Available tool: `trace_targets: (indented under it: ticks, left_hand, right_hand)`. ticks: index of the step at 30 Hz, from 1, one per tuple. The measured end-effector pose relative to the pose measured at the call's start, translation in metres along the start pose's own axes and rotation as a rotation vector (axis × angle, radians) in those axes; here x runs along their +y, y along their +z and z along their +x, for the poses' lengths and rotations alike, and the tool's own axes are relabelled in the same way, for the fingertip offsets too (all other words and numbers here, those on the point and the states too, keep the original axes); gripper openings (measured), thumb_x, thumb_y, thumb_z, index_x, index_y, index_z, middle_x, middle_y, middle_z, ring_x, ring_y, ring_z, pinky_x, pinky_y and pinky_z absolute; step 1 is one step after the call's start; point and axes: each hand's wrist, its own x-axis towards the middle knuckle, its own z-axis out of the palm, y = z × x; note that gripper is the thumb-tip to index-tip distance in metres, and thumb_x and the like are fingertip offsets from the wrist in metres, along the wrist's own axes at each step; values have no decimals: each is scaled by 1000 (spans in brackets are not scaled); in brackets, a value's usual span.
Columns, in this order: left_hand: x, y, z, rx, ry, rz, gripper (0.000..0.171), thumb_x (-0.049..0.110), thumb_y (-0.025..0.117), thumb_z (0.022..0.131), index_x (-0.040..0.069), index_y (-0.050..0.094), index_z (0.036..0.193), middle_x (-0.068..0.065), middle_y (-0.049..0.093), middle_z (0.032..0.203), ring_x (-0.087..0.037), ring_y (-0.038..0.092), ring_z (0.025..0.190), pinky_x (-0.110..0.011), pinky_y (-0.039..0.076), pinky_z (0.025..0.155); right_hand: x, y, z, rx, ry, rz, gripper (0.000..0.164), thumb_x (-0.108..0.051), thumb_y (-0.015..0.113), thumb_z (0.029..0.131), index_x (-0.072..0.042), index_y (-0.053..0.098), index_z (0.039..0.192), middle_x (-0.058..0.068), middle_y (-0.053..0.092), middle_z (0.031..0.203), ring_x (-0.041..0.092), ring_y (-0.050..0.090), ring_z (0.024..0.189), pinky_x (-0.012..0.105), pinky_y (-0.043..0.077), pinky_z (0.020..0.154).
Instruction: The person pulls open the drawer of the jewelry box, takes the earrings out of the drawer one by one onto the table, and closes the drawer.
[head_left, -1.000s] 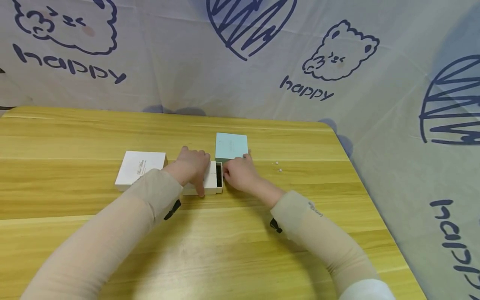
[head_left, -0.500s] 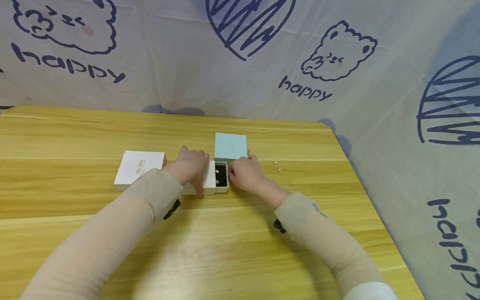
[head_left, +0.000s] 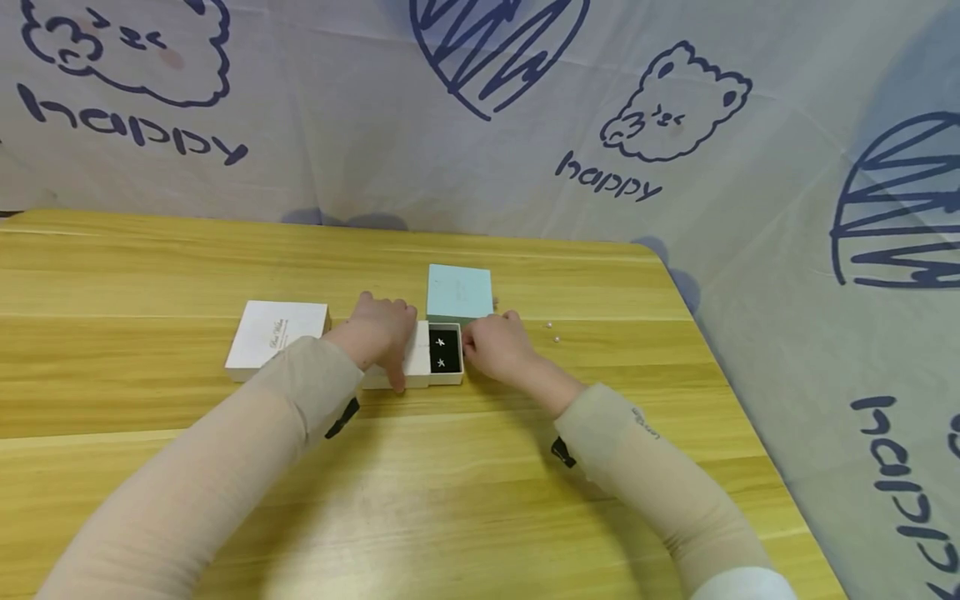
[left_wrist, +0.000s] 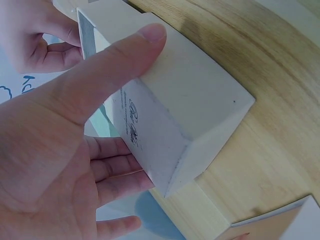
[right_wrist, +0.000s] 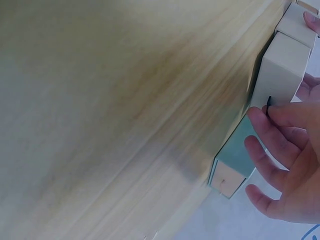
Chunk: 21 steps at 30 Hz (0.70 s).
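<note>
My left hand grips a white sliding jewellery box by its sleeve, thumb along the near side and fingers at the far side. In the left wrist view the sleeve shows printed lettering. Its drawer stands partly out at the right. On the drawer's black insert sit two small star-shaped earrings. My right hand is at the drawer's front end. In the right wrist view its thumb and index finger pinch a small dark pull tab; the other fingers are loosely bent.
A larger white box with lettering lies left of my left hand. Just behind the drawer is a mint-green box, with a small pull at its right end. Two tiny pearl-like studs lie on the wooden table to the right.
The drawer has slid rightward out of its sleeve along with my right hand, and the black insert with the star earrings has come into sight. My left hand has stayed on the sleeve.
</note>
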Motion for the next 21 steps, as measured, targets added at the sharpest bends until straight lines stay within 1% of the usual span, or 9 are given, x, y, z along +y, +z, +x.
trace_targets:
  ticks: [6,12,17,21]
  left_hand:
    - [0,0,-1,1,-2,-6,94,45,85,61,-2,43,132,-15,55,123,-30,53,111,-49,35,103]
    - [0,-1,-1,-1,-6,-4,94,46,84,61,-2,43,132,-15,55,123,-30,53,111,-49,34,104]
    - [0,-1,-1,0,-7,-1,94,46,85,61,-2,44,131,-15,55,123,-30,54,110,-50,34,103]
    - [0,-1,-1,-6,-7,1,94,46,84,61,-2,44,131,-15,55,123,-30,53,109,-49,35,103]
  right_hand:
    - [2,-2,-1,-2,7,3,21,-12,54,90,-13,67,74,0,67,73,17,61,75,45,40,91]
    - [8,-3,-2,1,16,4,28,-10,54,88,-14,56,61,-1,57,62,15,53,66,45,41,88]
    - [11,-3,-4,-1,14,7,31,-11,55,88,-15,51,58,-4,49,58,13,48,62,46,41,88]
    - [13,-3,-5,-10,16,12,36,-12,54,88,-17,43,55,-6,41,53,12,43,58,46,41,89]
